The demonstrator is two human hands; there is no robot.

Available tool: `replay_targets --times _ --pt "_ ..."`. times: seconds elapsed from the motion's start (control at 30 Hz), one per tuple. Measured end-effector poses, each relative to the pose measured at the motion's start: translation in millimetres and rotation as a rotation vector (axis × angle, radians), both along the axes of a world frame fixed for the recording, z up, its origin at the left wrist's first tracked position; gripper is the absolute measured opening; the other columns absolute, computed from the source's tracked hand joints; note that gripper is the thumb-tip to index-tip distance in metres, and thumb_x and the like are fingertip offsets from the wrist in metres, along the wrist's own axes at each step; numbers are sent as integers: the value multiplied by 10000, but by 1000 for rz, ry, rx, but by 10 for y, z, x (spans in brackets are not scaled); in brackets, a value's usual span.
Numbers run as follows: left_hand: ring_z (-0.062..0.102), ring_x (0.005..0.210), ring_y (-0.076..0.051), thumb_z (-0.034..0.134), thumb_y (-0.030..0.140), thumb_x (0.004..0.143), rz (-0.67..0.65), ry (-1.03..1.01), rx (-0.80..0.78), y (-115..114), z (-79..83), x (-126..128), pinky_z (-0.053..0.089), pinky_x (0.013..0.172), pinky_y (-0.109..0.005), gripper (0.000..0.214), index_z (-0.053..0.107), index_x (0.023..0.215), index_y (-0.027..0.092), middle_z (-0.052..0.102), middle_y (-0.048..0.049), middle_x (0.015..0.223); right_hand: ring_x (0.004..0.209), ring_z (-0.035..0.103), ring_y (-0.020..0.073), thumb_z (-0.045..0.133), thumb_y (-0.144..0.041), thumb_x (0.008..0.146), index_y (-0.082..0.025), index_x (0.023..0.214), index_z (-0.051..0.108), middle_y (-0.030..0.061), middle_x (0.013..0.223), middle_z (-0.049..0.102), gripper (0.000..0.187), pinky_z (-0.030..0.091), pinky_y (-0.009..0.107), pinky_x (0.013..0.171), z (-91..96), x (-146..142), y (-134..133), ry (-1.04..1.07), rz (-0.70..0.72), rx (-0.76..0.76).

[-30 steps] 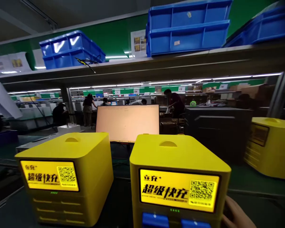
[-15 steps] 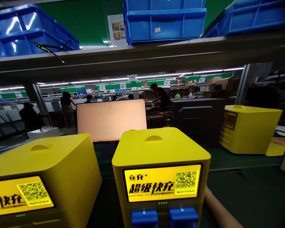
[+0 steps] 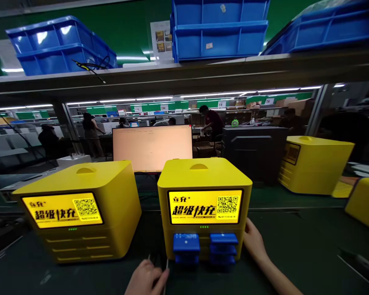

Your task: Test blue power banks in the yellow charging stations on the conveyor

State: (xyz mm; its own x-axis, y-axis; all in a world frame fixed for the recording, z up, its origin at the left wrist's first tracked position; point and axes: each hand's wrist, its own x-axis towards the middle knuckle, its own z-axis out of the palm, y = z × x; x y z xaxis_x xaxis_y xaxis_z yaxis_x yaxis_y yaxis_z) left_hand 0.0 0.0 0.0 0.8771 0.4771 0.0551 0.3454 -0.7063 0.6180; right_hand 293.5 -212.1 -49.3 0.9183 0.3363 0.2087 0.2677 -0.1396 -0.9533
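A yellow charging station (image 3: pixel 203 176) with a lit screen stands in front of me on the dark green belt (image 3: pixel 295 246). Several blue power banks (image 3: pixel 203 248) stick out of its front slots. My right hand (image 3: pixel 254 241) rests flat against the station's lower right side. My left hand (image 3: pixel 147 278) is at the bottom edge, near the station's left foot, with fingers curled beside thin dark cables (image 3: pixel 158 262). Whether it grips them I cannot tell. A second yellow station (image 3: pixel 80 209) stands to the left with empty slots.
A lit monitor (image 3: pixel 153 147) stands behind the stations. Two more yellow stations (image 3: pixel 316 164) sit at the right. A black case (image 3: pixel 253 153) is behind. Blue bins (image 3: pixel 218 28) line the overhead shelf. People work at benches in the background.
The view has tilted down and pulled back, so both stations show in full. My left hand has come into view at the bottom. My right hand stays at the station's right side.
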Motion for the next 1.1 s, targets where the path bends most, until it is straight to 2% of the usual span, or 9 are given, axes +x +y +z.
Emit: replay_targets --times 0.07,0.13,0.23,0.37,0.43,0.6,0.87,1.0,1.1 --pt "517 706 -214 400 637 829 149 -203 -151 -32 5 49 357 662 -291 527 557 582 199 530 -49 624 1021 584 287 539 -521 704 -122 1109 532 136 1095 624 569 500 341 847 -83 -245 -117 16 80 47" --pt "542 720 -203 422 690 791 211 -341 -460 -83 2 126 396 662 -279 532 610 766 193 577 -44 719 1071 567 279 532 -524 740 -156 1103 559 103 1108 634 517 500 334 868 -141 -445 -232 40 123 81" --pt "605 772 -223 492 799 655 198 -381 -873 -208 22 239 446 686 -300 757 566 1074 173 625 -79 913 1136 523 286 550 -531 762 -196 1108 599 63 1166 618 485 477 358 919 -153 -611 -343 85 124 82" --pt "624 933 -282 544 802 607 179 -329 -1140 -361 157 328 464 729 -328 906 470 1225 144 578 -158 1158 1203 458 289 517 -598 782 -187 1144 599 58 1223 584 554 409 394 1000 -94 -625 -362 140 117 48" --pt "624 946 -290 517 821 601 174 -267 -1166 -391 267 363 462 720 -328 913 495 1196 129 589 -171 1153 1224 433 291 513 -621 780 -184 1150 596 60 1240 572 578 385 403 1021 -75 -610 -353 164 118 51" --pt "651 880 -268 534 761 637 219 -160 -1062 -418 450 449 444 715 -310 824 500 1148 115 651 -148 1027 1220 438 277 509 -626 789 -189 1164 575 55 1238 573 580 373 384 1028 -86 -613 -353 175 144 76" --pt "651 744 -216 480 737 695 226 -183 -1050 -528 479 462 411 589 -251 743 534 1062 93 671 -128 855 1187 473 267 520 -637 776 -195 1185 551 59 1231 575 603 419 348 976 -122 -603 -378 215 136 44" --pt "639 735 -207 525 701 710 238 -200 -1073 -527 486 448 437 578 -251 698 528 1062 98 657 -123 866 1215 442 256 495 -653 789 -199 1207 530 51 1269 547 618 441 319 940 -108 -613 -392 234 145 18" --pt "636 747 -216 541 668 733 263 -201 -1107 -490 482 449 460 571 -267 688 499 1105 91 644 -138 906 1207 445 258 486 -672 780 -201 1217 511 59 1272 539 643 391 346 991 -104 -624 -395 241 167 19"
